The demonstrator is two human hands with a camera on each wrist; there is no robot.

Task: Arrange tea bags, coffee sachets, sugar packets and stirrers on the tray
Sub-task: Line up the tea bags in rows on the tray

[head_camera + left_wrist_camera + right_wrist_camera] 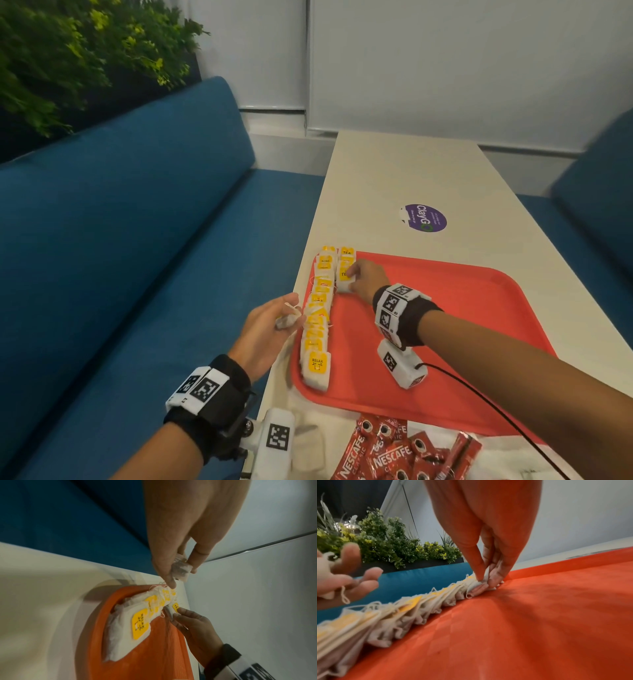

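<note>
A red tray (445, 342) lies on the cream table. Along its left edge runs a row of several white tea bags with yellow tags (317, 325). A second short row (345, 270) starts at the tray's far left corner. My right hand (354, 275) pinches a tea bag (479, 584) in that short row, thumb on top and fingers beside it. My left hand (286, 317) hovers just left of the tray and holds a small bunch of tea bags (181, 570) between thumb and fingers. Red Nescafe coffee sachets (394, 452) lie heaped in front of the tray.
A blue bench seat (137, 257) runs along the table's left side, with green plants (68, 58) behind it. A purple round sticker (424, 218) is on the table (394, 171) beyond the tray. A black cable (496, 411) trails from my right wrist across the tray.
</note>
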